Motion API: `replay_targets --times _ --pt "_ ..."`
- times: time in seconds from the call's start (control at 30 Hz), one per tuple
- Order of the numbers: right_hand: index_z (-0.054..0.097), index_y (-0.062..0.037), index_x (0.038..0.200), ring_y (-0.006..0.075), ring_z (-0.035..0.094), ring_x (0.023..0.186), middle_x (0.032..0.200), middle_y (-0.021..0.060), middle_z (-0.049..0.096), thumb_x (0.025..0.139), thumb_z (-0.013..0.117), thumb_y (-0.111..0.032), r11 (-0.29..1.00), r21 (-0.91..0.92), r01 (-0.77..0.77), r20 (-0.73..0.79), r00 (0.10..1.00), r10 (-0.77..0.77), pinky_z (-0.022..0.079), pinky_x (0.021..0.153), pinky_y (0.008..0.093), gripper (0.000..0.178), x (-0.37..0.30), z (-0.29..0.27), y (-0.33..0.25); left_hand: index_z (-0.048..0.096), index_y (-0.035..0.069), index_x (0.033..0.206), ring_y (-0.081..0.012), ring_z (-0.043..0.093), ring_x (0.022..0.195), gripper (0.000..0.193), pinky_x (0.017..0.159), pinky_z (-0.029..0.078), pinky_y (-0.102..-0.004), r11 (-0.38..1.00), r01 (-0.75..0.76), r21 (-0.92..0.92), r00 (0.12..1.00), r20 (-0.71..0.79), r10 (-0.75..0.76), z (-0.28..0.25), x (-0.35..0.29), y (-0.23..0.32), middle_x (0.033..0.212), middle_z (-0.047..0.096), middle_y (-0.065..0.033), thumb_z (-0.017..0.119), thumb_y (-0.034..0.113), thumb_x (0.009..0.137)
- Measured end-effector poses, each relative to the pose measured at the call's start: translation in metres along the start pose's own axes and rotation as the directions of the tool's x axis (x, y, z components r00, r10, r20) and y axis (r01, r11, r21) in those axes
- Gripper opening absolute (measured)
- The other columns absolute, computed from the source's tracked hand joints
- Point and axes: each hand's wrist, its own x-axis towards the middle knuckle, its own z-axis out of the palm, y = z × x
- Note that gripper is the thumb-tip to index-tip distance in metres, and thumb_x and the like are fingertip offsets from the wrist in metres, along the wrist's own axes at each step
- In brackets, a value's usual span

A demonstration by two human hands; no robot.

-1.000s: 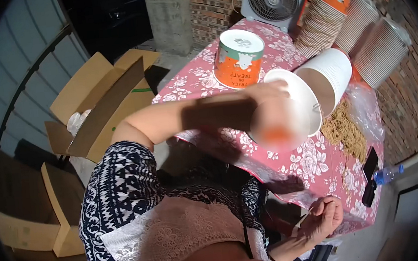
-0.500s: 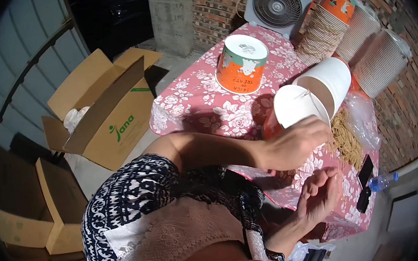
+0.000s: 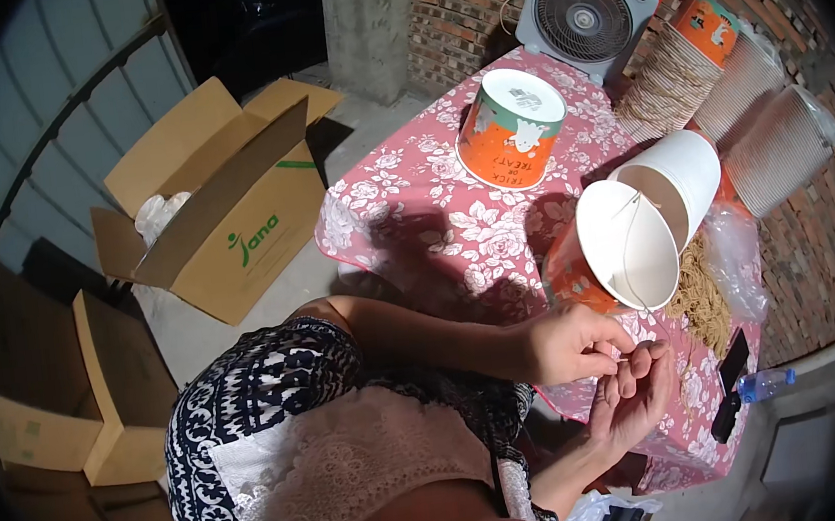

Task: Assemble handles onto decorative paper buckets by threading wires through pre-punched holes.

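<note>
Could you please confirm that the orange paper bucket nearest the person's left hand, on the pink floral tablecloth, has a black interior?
Not quite: the head view shows a white interior, not black, in the orange paper bucket nearest the left hand, on the pink floral tablecloth.

A person's bare arms, seen from above, bring both hands close together in front of the body, right of centre. The left forearm (image 3: pixel 435 337) reaches across from the left, elbow (image 3: pixel 324 313) bent out to the side, wrist nearly straight. The left hand (image 3: pixel 576 343) has its back turned upward, fingers bent, thumb and forefinger drawn together at the tips. The right forearm (image 3: pixel 567 475) rises from the lower edge. The right hand (image 3: pixel 638 395) is turned palm toward the left one, its fingers half curled; whether the fingertips meet is unclear.
</note>
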Motion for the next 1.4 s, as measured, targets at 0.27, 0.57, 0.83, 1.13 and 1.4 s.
replay_targets --times 0.27,0.57,0.83,1.13,1.4 --pt "0.057 0.0001 0.103 0.0077 0.043 0.049 0.077 0.0062 0.057 0.101 0.051 -0.015 0.964 -0.236 0.119 0.108 0.989 -0.096 0.036 0.039 0.0197 0.016 -0.006 -0.021 0.003 0.065 0.0 0.086 -0.0176 0.067 0.072 0.007 0.064 0.05 -0.0323 0.956 0.054 0.29 0.998 0.001 -0.057 -0.01 -0.009 -0.009 0.079 0.068 -0.0102 0.067 0.007 0.087" --pt "0.065 0.0079 0.109 0.022 0.066 0.082 0.105 0.0199 0.068 0.086 0.055 0.005 0.108 -0.864 0.492 0.456 0.855 -0.246 0.052 0.072 0.0304 0.025 -0.038 0.006 0.008 0.063 0.003 0.08 -0.0309 0.067 0.067 0.006 0.06 0.052 -0.0393 0.809 -0.245 0.535 0.968 0.093 0.232 -0.011 -0.013 -0.009 0.074 0.065 -0.0122 0.067 0.008 0.081" --pt "0.068 -0.0005 0.09 0.0134 0.05 0.054 0.069 0.0072 0.058 0.081 0.072 0.0 0.196 -0.829 0.524 0.464 0.839 -0.284 0.037 0.05 0.0255 0.01 -0.027 -0.009 0.008 0.067 0.002 0.086 -0.0093 0.062 0.067 0.006 0.06 0.05 -0.026 0.832 -0.14 0.537 0.99 0.062 0.127 -0.015 -0.014 0.003 0.077 0.068 -0.0054 0.071 0.002 0.082" --pt "0.071 0.0012 0.091 0.0077 0.045 0.055 0.067 0.003 0.058 0.083 0.071 0.003 0.31 -0.798 0.516 0.328 0.804 -0.496 0.036 0.05 0.023 0.008 -0.012 -0.023 0.013 0.063 0.006 0.099 -0.019 0.062 0.066 0.017 0.058 0.05 -0.0316 0.668 -0.241 0.704 0.909 -0.078 0.41 -0.042 0.013 0.004 0.082 0.063 -0.0093 0.07 0.002 0.083" --pt "0.067 0.0038 0.092 0.0119 0.055 0.074 0.084 0.0046 0.063 0.087 0.065 0.006 0.134 -0.863 0.486 0.225 0.609 -0.76 0.046 0.067 0.0237 0.006 0.028 -0.042 -0.014 0.067 0.008 0.095 -0.0392 0.051 0.117 0.024 0.096 0.044 -0.0516 0.741 -0.22 0.635 0.959 0.001 0.284 -0.094 0.033 -0.041 0.11 0.065 -0.0108 0.074 0.011 0.072"
